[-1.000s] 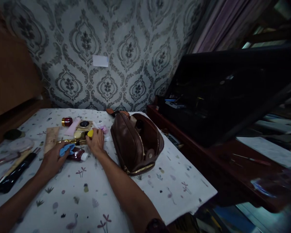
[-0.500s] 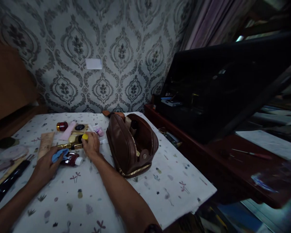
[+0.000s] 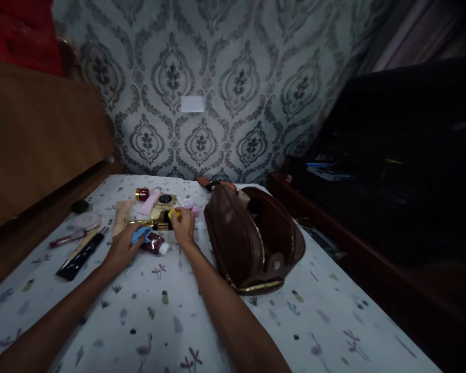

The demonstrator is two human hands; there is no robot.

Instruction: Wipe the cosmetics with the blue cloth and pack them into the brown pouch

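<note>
Left hand point(image 3: 121, 249) pinches a blue cloth point(image 3: 141, 235); right hand point(image 3: 184, 228) curls at a yellow piece point(image 3: 173, 213) — grip unclear. Keep touch light — a dark-red bottle point(image 3: 152, 244) lies close.

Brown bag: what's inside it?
Inside the bag, something beige and something dark show near the far end. The bottom cannot be seen: the bag's side and shadow cover it.

A bunched blue cloth point(image 3: 140, 235) sits beside a lying, white-capped dark-red bottle point(image 3: 154, 243), near a yellow item point(image 3: 174, 213).
</note>
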